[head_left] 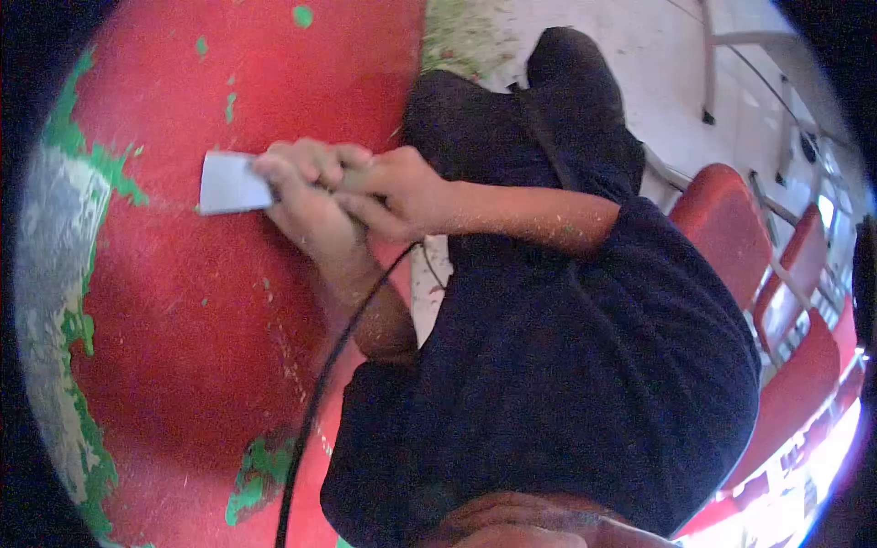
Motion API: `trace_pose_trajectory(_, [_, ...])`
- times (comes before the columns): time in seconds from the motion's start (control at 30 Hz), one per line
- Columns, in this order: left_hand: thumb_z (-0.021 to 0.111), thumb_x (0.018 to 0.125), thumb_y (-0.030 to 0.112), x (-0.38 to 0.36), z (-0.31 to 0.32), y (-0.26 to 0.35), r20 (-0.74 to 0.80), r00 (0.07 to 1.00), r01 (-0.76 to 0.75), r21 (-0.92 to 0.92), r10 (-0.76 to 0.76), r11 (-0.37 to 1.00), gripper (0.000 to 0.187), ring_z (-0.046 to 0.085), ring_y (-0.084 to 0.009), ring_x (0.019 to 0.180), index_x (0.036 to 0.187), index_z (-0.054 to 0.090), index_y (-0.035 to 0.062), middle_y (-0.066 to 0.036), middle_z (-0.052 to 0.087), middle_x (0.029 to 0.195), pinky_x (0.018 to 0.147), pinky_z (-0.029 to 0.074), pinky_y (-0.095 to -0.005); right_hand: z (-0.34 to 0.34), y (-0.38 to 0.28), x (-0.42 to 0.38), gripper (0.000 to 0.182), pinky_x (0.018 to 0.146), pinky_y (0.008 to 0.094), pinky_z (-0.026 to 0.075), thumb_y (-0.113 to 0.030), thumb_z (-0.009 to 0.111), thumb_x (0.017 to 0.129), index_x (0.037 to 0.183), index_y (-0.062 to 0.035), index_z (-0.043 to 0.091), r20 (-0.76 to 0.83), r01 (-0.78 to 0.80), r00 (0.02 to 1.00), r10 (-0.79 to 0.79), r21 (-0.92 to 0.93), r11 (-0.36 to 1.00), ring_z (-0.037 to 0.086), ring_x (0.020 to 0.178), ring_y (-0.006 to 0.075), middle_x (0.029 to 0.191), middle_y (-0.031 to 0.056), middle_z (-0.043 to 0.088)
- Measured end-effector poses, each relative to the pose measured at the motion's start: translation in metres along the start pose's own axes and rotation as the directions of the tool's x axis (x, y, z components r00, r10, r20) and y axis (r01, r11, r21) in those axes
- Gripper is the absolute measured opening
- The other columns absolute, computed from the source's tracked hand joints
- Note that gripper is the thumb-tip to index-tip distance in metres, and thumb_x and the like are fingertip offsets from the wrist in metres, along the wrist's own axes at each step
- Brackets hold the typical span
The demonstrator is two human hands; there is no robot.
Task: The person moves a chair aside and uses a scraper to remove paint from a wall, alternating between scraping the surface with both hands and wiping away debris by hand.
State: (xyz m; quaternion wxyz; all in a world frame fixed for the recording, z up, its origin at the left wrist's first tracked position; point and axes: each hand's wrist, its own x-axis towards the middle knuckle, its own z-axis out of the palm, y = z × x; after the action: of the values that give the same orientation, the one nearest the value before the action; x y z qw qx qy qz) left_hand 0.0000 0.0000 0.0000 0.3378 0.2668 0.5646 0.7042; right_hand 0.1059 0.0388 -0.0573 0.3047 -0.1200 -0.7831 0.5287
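A scraper with a wide, pale flat blade (pixel 235 183) lies against a red painted surface (pixel 210 356). My left hand (pixel 311 196) is closed round the scraper just behind the blade, its fingers slightly blurred. My right hand (pixel 397 187) is closed close behind it, touching my left hand. Its fingers overlap the handle area, and the handle itself is hidden between the hands. Left of the blade, the red paint ends in a ragged green edge (pixel 114 173) beside a bare grey patch (pixel 55 247).
A black cable (pixel 315 402) hangs across the view below my hands. Green patches (pixel 260 470) show through the red lower down. Red chairs (pixel 726 224) with metal frames stand at the right. Small debris (pixel 466 36) lies on the pale floor (pixel 662 82) at the top.
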Motion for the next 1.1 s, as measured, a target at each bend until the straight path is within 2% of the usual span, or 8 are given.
trace_pose_trajectory(0.17, [0.03, 0.095, 0.054, 0.001, 0.017, 0.032, 0.043, 0.984, 0.178, -0.153, -0.173, 0.972, 0.05, 0.049, -0.0248, 0.047, 0.067, 0.031, 0.0124, -0.005, 0.035, 0.053, 0.053, 0.05, -0.0401, -0.08, -0.049, -0.033, 0.038, 0.065, 0.0357, 0.048, -0.017, 0.054, 0.087, 0.124, -0.0087, 0.055, 0.049, -0.095, 0.991, 0.125, -0.403, 0.91, 0.06, 0.069, 0.0296, 0.078, 0.0135, 0.059])
trace_pose_trajectory(0.23, [0.03, 0.093, 0.058, -0.006, 0.037, -0.01, 0.172, 0.985, 0.029, -0.296, 0.023, 0.955, 0.051, 0.044, -0.02, 0.04, 0.066, 0.031, 0.0146, -0.002, 0.034, 0.051, 0.043, 0.048, -0.0385, -0.128, -0.012, -0.11, 0.037, 0.062, 0.0322, 0.048, -0.015, 0.051, 0.089, 0.125, -0.0065, 0.054, -0.328, -0.336, 0.929, 0.174, -0.546, 0.767, 0.059, 0.067, 0.0285, 0.076, 0.0123, 0.059])
trace_pose_trajectory(0.4, [0.04, 0.089, 0.06, -0.002, 0.034, 0.011, 0.229, 0.973, 0.109, -0.334, -0.031, 0.936, 0.051, 0.032, -0.0117, 0.036, 0.064, 0.031, 0.0164, 0.002, 0.029, 0.05, 0.036, 0.033, -0.0272, -0.147, -0.002, -0.167, 0.031, 0.059, 0.0319, 0.047, -0.015, 0.053, 0.088, 0.118, -0.0082, 0.059, -0.559, -0.515, 0.786, 0.265, -0.353, 0.781, 0.058, 0.062, 0.0257, 0.069, 0.0104, 0.058])
trace_pose_trajectory(0.5, [0.047, 0.09, 0.053, -0.005, 0.031, 0.024, 0.252, 0.96, 0.222, -0.413, -0.124, 0.883, 0.048, 0.026, -0.0064, 0.039, 0.061, 0.031, 0.0186, 0.006, 0.027, 0.052, 0.036, 0.026, -0.0235, -0.16, 0.002, -0.218, 0.028, 0.056, 0.0326, 0.047, -0.014, 0.054, 0.087, 0.114, -0.0122, 0.063, -0.602, -0.618, 0.78, 0.169, -0.701, 0.355, 0.058, 0.061, 0.0253, 0.069, 0.0102, 0.059])
trace_pose_trajectory(0.63, [0.041, 0.094, 0.049, 0.002, 0.037, 0.029, 0.355, 0.933, 0.071, -0.355, 0.064, 0.932, 0.045, 0.03, -0.006, 0.04, 0.063, 0.033, 0.017, 0.005, 0.03, 0.052, 0.036, 0.029, -0.0222, -0.213, -0.022, -0.31, 0.029, 0.067, 0.0414, 0.049, -0.029, 0.059, 0.083, 0.108, -0.0147, 0.065, -0.901, -0.895, 0.433, 0.004, -0.431, -0.12, 0.06, 0.072, 0.0302, 0.074, 0.0116, 0.061])
trace_pose_trajectory(0.7, [0.038, 0.095, 0.048, 0.004, 0.047, 0.028, 0.405, 0.914, 0.115, -0.315, 0.024, 0.942, 0.046, 0.032, -0.007, 0.04, 0.063, 0.033, 0.0168, 0.004, 0.031, 0.052, 0.037, 0.031, -0.0228, -0.238, -0.023, -0.345, 0.036, 0.077, 0.0453, 0.048, -0.039, 0.058, 0.083, 0.109, -0.016, 0.064, -0.91, -0.888, 0.414, -0.038, -0.394, -0.237, 0.058, 0.091, 0.0339, 0.098, 0.0138, 0.061])
trace_pose_trajectory(0.9, [0.034, 0.097, 0.044, -0.004, 0.057, 0.023, 0.58, 0.812, 0.28, -0.29, -0.065, 0.915, 0.043, 0.032, -0.0076, 0.04, 0.064, 0.034, 0.0169, 0.003, 0.031, 0.052, 0.04, 0.033, -0.0219, -0.221, 0.006, -0.318, 0.042, 0.1, 0.0666, 0.02, -0.049, 0.055, 0.08, 0.113, -0.0236, 0.064, -0.927, -0.88, 0.324, 0.188, -0.368, -0.299, 0.037, 0.126, 0.0297, 0.126, 0.011, 0.05])
trace_pose_trajectory(1.1, [0.034, 0.099, 0.039, 0.001, 0.052, 0.017, 0.659, 0.742, 0.365, -0.246, -0.122, 0.898, 0.043, 0.034, -0.0085, 0.044, 0.063, 0.034, 0.016, 0.003, 0.034, 0.053, 0.044, 0.032, -0.0228, -0.214, 0.007, -0.325, 0.03, 0.102, 0.0677, 0.014, -0.038, 0.055, 0.078, 0.1, -0.0244, 0.068, -0.942, -0.928, 0.287, 0.173, -0.318, -0.193, 0.035, 0.127, 0.0285, 0.121, 0.0069, 0.053])
